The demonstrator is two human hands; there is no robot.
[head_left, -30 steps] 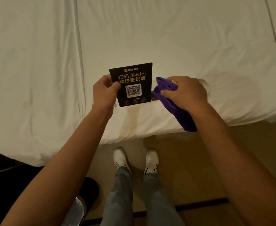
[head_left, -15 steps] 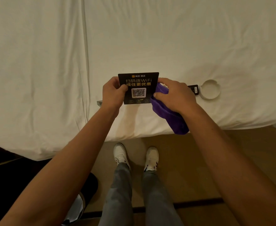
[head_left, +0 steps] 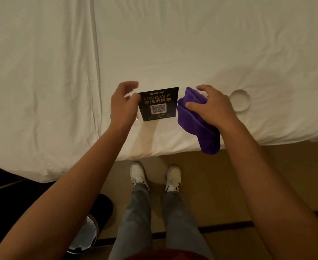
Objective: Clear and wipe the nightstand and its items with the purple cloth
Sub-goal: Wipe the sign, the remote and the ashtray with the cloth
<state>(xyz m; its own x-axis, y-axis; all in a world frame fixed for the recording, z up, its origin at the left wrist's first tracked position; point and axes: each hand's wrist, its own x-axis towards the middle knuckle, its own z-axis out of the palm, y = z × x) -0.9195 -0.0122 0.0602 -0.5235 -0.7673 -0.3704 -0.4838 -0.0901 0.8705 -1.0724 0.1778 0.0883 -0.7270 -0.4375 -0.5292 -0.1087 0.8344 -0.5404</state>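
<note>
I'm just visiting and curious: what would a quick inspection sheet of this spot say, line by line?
Surface: white bed sheet, wrinkled, used as the laying-off place.
Job's things: black WiFi sign with a QR code, lying at the bed's near edge; purple cloth, bunched, hanging past the edge.
Clutter: round white dish on the sheet, right of the cloth.
Hands: left hand at the sign's left edge, fingers loosely curled, grip unclear; right hand grips the cloth.
Cables: nothing seen.
Surroundings: tan floor, white shoes, a dark bin at lower left.
</note>
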